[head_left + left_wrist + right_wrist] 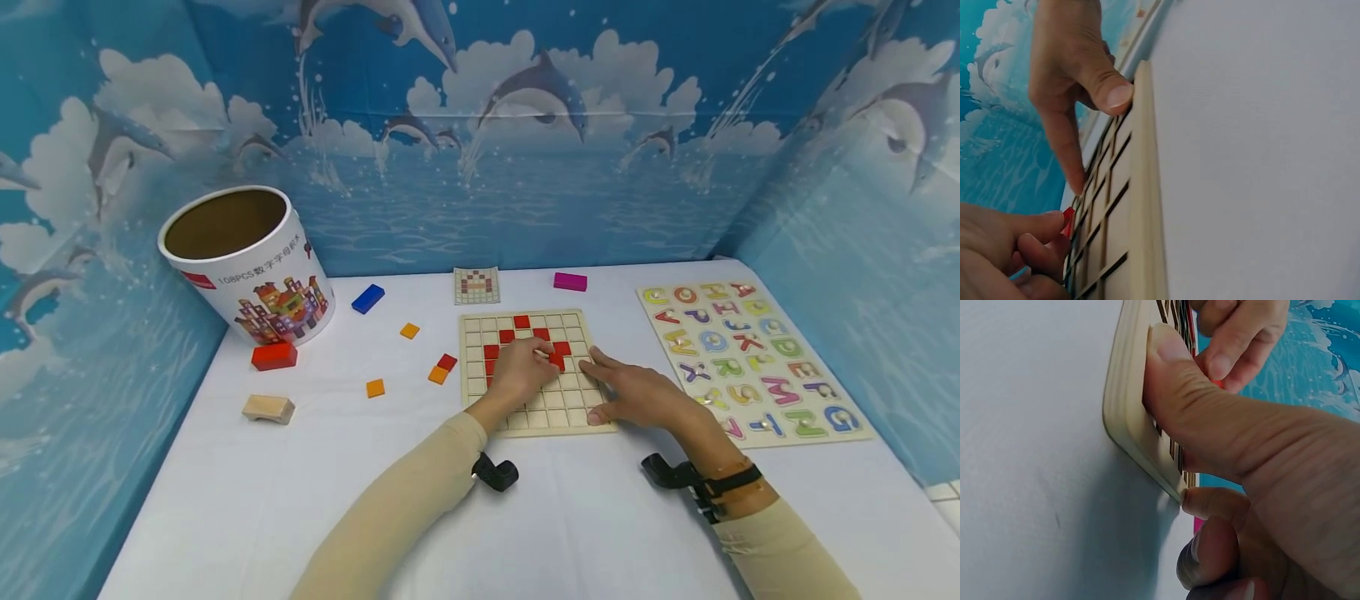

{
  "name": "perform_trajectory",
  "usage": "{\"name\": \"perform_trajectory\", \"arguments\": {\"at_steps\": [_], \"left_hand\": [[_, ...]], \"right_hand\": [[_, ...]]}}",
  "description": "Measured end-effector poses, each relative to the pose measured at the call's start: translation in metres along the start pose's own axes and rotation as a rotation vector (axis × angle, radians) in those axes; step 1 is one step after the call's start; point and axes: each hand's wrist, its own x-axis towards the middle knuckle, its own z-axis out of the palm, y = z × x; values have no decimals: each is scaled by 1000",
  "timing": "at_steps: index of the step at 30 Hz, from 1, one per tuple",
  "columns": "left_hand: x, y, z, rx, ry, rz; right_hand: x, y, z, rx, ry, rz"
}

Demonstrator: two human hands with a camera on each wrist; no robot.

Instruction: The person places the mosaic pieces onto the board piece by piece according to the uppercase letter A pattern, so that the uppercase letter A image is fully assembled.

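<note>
A wooden grid board (pixel 537 423) lies on the white table, several red square tiles (pixel 522 322) set in its cells. My left hand (pixel 517 371) reaches over the middle of the board. Between its thumb and forefinger it pinches a small red tile (pixel 1068 222), seen at the grid in the left wrist view. My right hand (pixel 637 398) rests at the board's right side, fingers spread. Its thumb (pixel 1179 375) presses on the board near the front corner, and a fingertip touches the side edge. A small pattern card (pixel 476 286) lies behind the board.
Orange tiles (pixel 376 388) and a loose red tile (pixel 447 362) lie left of the board. Farther left are a printed bucket (pixel 277 283), a red block (pixel 274 356) and a wooden block (pixel 268 408). Blue (pixel 368 298) and magenta blocks (pixel 570 282) sit behind; a letter board (pixel 738 358) lies right.
</note>
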Motion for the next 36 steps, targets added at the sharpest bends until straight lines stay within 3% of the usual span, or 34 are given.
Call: {"name": "perform_trajectory", "arguments": {"at_steps": [9, 15, 19, 23, 27, 30, 33, 36], "left_hand": [[8, 0, 18, 131, 46, 61], [8, 3, 19, 153, 44, 59], [5, 1, 10, 121, 31, 77], [-1, -7, -20, 46, 23, 77], [-6, -32, -74, -11, 45, 83], [-8, -55, -112, 21, 83, 26], [-11, -72, -133, 80, 93, -68], [-12, -82, -140, 119, 68, -104]], "right_hand": [[0, 1, 1, -10, 9, -27], [1, 1, -1, 7, 7, -10], [1, 0, -1, 15, 6, -12], [2, -1, 1, 29, 2, -14], [2, -2, 2, 27, -4, -11], [0, 0, 2, 15, -4, -11], [-2, 2, 0, 12, -3, -14], [-3, 3, 0, 12, -2, -14]]}}
